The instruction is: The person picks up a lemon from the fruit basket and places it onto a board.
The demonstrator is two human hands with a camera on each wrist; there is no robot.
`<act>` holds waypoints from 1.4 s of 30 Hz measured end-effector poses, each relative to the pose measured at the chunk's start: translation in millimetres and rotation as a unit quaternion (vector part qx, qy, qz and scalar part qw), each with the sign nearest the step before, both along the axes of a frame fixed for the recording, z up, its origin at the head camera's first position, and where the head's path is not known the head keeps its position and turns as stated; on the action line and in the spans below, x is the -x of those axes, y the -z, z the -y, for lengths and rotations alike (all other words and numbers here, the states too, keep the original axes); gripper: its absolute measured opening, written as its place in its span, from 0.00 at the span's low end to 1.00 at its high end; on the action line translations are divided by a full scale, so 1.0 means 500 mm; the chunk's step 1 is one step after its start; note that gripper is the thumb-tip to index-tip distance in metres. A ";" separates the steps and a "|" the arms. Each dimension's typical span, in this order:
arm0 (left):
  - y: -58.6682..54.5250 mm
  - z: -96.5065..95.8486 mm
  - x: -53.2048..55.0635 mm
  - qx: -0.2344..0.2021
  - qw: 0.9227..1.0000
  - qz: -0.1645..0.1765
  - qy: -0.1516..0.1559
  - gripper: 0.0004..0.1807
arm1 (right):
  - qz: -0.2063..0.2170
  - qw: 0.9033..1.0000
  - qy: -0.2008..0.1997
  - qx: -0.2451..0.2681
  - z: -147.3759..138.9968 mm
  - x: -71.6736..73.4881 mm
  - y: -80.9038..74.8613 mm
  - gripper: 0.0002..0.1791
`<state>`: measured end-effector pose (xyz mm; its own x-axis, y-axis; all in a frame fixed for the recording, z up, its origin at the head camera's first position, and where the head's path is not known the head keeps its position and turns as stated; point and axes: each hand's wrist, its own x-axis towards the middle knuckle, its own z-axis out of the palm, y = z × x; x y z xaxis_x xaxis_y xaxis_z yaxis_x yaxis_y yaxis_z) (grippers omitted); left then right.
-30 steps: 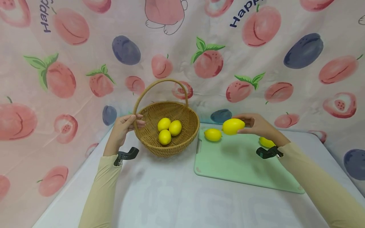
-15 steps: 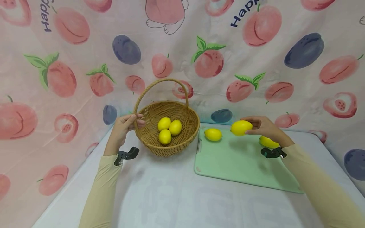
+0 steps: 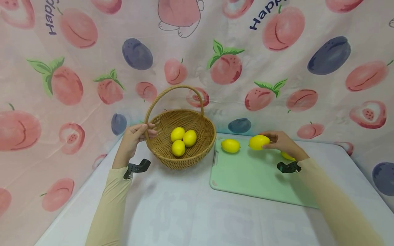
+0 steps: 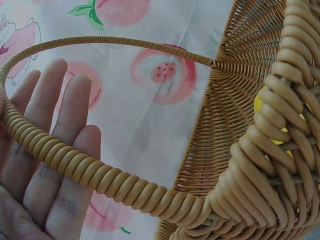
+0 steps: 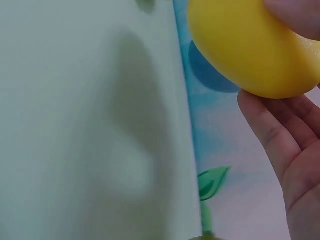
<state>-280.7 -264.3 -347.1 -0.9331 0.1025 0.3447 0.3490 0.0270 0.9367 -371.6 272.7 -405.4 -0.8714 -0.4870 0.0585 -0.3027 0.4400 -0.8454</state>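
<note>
A wicker basket [image 3: 181,162] with a tall hoop handle [image 3: 173,87] stands left of centre, holding three yellow lemons [image 3: 189,138]. My left hand [image 3: 131,138] pinches the left side of that handle; in the left wrist view its fingers [image 4: 72,105] extend behind the wrapped cane. Over the back part of a pale green cutting board [image 3: 243,177], my right hand [image 3: 281,143] grips another lemon [image 3: 258,142] between thumb and fingertips. The right wrist view shows this held lemon [image 5: 245,47] above the board. One lemon [image 3: 230,146] lies at the board's back left corner.
Partly hidden behind the right wrist, a further lemon [image 3: 287,156] lies on the board. A white cloth [image 3: 184,212] covers the table. A fruit-print curtain [image 3: 191,51] hangs close behind the basket and board. Each wrist carries a black camera mount [image 3: 139,166].
My right hand first shifted right with the lemon, away from the lemon on the board, then came down closer to the board. The left hand and basket stay where they were.
</note>
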 end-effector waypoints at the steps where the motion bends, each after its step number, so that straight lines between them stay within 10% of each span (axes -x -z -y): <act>1: 0.000 0.000 0.000 0.001 1.000 0.000 0.000 0.13 | 0.003 1.000 0.001 0.005 -0.002 0.002 0.007 0.31; 42: 0.003 0.001 0.004 -0.002 1.000 -0.003 0.002 0.18 | 0.014 0.996 0.015 -0.088 -0.014 0.025 0.066 0.37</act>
<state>-282.5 -265.0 -348.8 -0.9308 0.1044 0.3504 0.3543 0.0215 0.9349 -384.0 279.6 -438.5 -0.8855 -0.4620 -0.0499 -0.2648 0.5900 -0.7627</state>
